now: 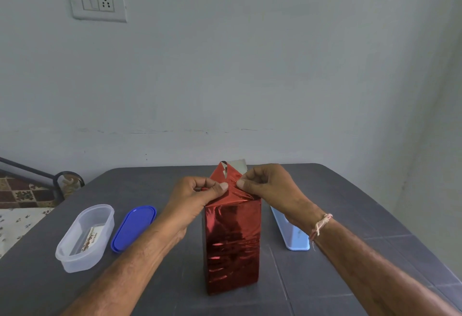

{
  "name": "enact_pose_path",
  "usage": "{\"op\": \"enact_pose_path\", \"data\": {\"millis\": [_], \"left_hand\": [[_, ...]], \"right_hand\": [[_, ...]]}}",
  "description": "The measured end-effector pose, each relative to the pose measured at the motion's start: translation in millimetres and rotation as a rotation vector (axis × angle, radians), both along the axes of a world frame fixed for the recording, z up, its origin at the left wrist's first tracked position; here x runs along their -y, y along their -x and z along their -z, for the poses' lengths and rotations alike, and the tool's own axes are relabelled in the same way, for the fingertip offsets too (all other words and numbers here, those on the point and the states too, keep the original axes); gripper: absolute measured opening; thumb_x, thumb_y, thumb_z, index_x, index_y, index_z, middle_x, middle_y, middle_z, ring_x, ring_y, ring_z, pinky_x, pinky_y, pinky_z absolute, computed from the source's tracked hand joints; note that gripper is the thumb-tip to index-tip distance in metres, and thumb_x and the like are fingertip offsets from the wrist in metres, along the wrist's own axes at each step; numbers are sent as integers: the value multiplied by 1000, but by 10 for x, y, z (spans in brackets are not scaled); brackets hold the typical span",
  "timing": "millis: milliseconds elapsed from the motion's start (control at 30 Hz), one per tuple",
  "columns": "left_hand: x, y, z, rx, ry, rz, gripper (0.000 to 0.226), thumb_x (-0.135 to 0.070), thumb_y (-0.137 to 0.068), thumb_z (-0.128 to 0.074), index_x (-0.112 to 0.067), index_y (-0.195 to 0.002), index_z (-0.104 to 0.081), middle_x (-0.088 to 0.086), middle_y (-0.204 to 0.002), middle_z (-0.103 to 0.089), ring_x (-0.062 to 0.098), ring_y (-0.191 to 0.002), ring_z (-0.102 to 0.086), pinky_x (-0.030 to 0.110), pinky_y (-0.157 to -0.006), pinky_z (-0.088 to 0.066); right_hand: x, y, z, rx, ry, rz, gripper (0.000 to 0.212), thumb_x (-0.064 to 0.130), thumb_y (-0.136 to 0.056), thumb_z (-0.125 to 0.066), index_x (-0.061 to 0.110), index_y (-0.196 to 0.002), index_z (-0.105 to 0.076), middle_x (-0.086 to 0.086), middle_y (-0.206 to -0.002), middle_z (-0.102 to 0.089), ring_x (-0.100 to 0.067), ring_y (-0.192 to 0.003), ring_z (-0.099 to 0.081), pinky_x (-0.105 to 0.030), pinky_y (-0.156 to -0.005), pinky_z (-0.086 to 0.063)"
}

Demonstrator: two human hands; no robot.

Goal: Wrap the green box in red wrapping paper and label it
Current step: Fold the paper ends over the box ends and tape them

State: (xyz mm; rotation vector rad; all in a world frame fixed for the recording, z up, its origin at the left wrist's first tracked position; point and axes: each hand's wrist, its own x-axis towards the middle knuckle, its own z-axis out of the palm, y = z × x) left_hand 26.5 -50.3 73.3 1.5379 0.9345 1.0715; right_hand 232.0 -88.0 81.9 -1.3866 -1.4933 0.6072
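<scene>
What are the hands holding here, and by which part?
Both hold the red wrapping paper by its folded top flap: the left hand pinches the flap's left side, the right hand its right side.

Bare forearms, thread bracelet (322, 225) on right wrist

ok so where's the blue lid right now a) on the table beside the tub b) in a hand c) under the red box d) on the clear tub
a: the blue lid lies flat on the table beside the open clear tub, not on it.
</scene>
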Motion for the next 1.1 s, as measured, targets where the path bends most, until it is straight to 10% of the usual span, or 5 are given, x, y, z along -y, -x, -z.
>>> {"op": "enact_pose_path", "data": {"millis": [533,767,1100], "left_hand": [[16,-19,-1,-11,50,11,11,-17,-84,-82,-7,-90,-81,10,-84,-79,18,-80,-74,16,-70,-56],[-17,-18,45,22,59,8,9,-15,-84,-82,-13,-93,-81,5,-88,-79,15,-84,-74,15,-69,-55],[-156,-71,70,59,252,20,94,-17,-61,-98,-22,-138,-44,12,-117,-69,28,-100,-74,48,-97,-57]], "right_hand": [[-97,-59,-159,87,108,-130,20,26,-89,-80,5,-89,-79,-10,-88,-78,-6,-75,-68,-19,-72,-54],[-165,-58,-82,43,134,-149,22,24,-90,-80,3,-90,-77,-16,-92,-77,-14,-81,-69,-29,-84,-57],[-101,-26,77,-39,88,-90,10,22,-89,-80,13,-86,-81,-12,-88,-79,-15,-80,-71,-40,-90,-60]]}}
